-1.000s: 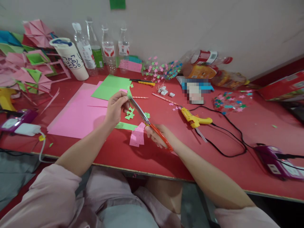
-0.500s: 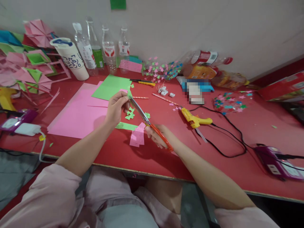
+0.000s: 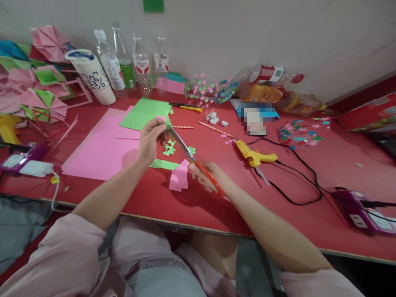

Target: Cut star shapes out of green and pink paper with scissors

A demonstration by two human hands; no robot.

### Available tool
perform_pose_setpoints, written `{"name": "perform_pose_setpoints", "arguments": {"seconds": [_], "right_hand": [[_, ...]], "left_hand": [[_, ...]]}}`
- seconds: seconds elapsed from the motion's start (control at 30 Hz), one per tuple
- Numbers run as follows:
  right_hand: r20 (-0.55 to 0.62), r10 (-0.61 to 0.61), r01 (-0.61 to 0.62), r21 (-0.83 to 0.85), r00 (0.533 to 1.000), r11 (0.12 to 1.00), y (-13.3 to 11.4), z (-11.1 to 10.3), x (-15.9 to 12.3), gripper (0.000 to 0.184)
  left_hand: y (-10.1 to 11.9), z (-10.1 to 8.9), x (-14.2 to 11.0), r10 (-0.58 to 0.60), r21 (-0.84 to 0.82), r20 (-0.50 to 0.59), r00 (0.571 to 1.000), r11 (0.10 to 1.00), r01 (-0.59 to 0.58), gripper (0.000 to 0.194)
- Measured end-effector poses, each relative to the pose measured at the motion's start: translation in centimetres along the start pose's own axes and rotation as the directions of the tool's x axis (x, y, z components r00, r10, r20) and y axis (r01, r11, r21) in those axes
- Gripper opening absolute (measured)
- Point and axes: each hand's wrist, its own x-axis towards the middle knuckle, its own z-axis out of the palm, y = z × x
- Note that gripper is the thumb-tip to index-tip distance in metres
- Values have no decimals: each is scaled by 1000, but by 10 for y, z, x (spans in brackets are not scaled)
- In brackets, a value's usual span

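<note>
My right hand (image 3: 206, 175) is wrapped round the orange handles of a pair of scissors (image 3: 210, 178). Their blades point up and left to a small piece of green paper (image 3: 168, 123), which my left hand (image 3: 151, 138) pinches between thumb and fingers. Below the blades lie small cut green paper pieces (image 3: 169, 147), a green paper strip (image 3: 167, 164) and several pink paper pieces (image 3: 179, 177). A green sheet (image 3: 142, 113) rests partly on large pink sheets (image 3: 95, 144) by my left hand.
A yellow glue gun (image 3: 253, 154) with a black cord lies to the right. A yellow cutter (image 3: 187, 107) lies behind my hands. Several bottles (image 3: 142, 68) and a white tumbler (image 3: 93, 78) stand along the wall. Purple power strips (image 3: 360, 212) sit at both sides.
A bit of green paper near the blade tips has dropped slightly or come away. Both hands and the scissors hold nearly the same place.
</note>
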Motion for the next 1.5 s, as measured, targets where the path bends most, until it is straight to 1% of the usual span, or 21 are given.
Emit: {"name": "perform_pose_setpoints", "arguments": {"seconds": [0.1, 0.3, 0.43, 0.53, 0.7, 0.87, 0.97, 1.1, 1.27, 1.43, 1.5], "right_hand": [[3, 5, -5, -8, 1000, 1000, 0, 0, 0, 44], [11, -30, 30, 18, 999, 999, 2, 1, -1, 46], [6, -59, 59, 1, 998, 998, 4, 0, 0, 47], [-4, -59, 59, -7, 998, 998, 5, 1, 0, 47], [1, -57, 57, -3, 998, 998, 5, 3, 2, 47], [13, -74, 74, -5, 997, 997, 5, 3, 2, 45], [6, -61, 61, -8, 998, 998, 4, 3, 1, 44], [18, -53, 53, -3, 998, 999, 4, 2, 0, 45], [42, -72, 72, -4, 997, 997, 3, 0, 0, 47], [-5, -26, 26, 1, 1000, 1000, 1, 5, -2, 47], [-32, -38, 39, 12, 999, 999, -1, 8, -4, 46]], "left_hand": [[0, -1, 1, 7, 4, -13, 1000, 1000, -7, 7], [-1, 1, 0, -15, -26, 11, 1000, 1000, 15, 8], [-2, 2, -1, -26, -54, 33, 999, 998, 28, 11], [-2, 2, -2, -26, -48, 47, 999, 998, 29, 11], [-2, 4, -4, -43, -49, 39, 998, 998, 45, 12], [-1, 8, -7, -62, -72, 43, 997, 995, 65, 19], [-2, 9, -8, -81, -93, 55, 995, 992, 86, 22], [-3, 7, -7, -78, -74, 54, 996, 994, 82, 21], [-2, 5, -5, -69, -68, 51, 996, 995, 72, 20], [-2, 6, -6, -79, -70, 61, 995, 994, 83, 23], [-3, 6, -6, -79, -75, 66, 995, 994, 84, 23]]}}
